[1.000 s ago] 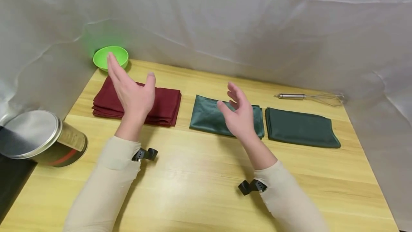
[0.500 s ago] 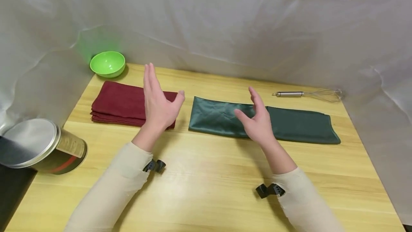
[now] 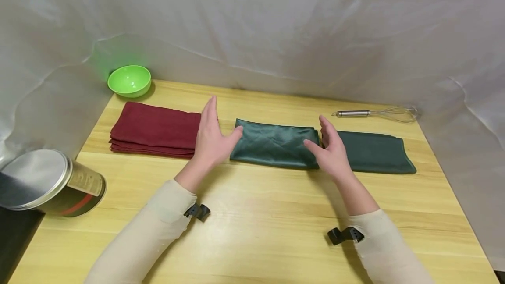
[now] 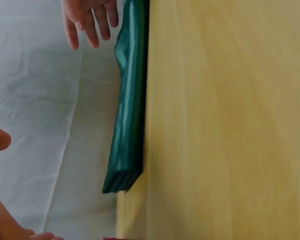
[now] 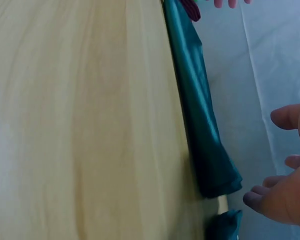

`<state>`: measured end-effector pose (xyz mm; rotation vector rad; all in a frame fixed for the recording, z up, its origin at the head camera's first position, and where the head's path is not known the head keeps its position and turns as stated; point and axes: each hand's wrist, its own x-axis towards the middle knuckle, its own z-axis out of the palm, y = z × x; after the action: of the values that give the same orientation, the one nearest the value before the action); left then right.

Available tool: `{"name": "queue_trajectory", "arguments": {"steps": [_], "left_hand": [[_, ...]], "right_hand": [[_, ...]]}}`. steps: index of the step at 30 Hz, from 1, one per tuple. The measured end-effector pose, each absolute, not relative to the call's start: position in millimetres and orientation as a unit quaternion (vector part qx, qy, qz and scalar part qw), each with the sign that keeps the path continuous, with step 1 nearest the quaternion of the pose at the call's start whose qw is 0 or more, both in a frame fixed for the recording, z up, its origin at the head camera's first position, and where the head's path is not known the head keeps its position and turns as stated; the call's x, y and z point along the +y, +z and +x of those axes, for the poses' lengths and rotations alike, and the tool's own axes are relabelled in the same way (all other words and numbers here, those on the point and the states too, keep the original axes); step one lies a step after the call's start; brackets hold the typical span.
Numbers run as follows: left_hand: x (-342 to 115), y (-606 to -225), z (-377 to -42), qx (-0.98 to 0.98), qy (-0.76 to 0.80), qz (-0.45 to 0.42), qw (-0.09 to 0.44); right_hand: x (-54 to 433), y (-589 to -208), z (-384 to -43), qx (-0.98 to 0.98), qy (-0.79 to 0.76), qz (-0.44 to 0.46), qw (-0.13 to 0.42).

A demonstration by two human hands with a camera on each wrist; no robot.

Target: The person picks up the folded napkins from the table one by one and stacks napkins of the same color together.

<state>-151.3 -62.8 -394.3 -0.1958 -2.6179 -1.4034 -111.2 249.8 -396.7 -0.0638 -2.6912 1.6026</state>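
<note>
Between my two hands lies a folded shiny green cloth (image 3: 276, 146), its layered edge showing in the left wrist view. My left hand (image 3: 213, 141) hovers at its left end with straight fingers and thumb spread, holding nothing. Behind that hand, partly covered by it, is a stack of folded dark red cloth (image 3: 158, 128). My right hand (image 3: 333, 152) is above the gap at the green cloth's right end, fingers extended and thumb apart, also holding nothing. A second folded dark green cloth (image 3: 378, 152) lies to the right, its left end hidden by the right hand.
A bright green bowl (image 3: 130, 81) stands in the back left corner. At the back right lies a wire whisk (image 3: 375, 113). A large lidded tin (image 3: 79, 187) stands at the left edge. Pale sheeting (image 3: 252, 25) walls off the wooden table's back and sides.
Both hands have moved to the right, the left from over the red stack to the green cloth's left end, the right to its right end. The cloths stay put; the view shifts slightly.
</note>
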Motion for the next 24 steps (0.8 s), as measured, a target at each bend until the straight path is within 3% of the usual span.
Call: {"name": "queue_trajectory", "arguments": {"steps": [11,18,24], "left_hand": [[-47.7,-407.5,-147.6,-0.883,-0.462,-0.089,-0.013],[-41.8,-410.0,-146.4,-0.878,-0.469,-0.084,-0.040],[-39.8,-412.6,-144.5,-0.876,-0.473,-0.074,-0.061]], "right_hand": [[262.2,-404.1,-110.5,-0.850,0.525,-0.036,-0.026],[269.0,-398.6,-111.1,-0.846,0.525,-0.046,-0.084],[268.6,-395.2,-110.0,-0.845,0.525,-0.042,-0.089]]}}
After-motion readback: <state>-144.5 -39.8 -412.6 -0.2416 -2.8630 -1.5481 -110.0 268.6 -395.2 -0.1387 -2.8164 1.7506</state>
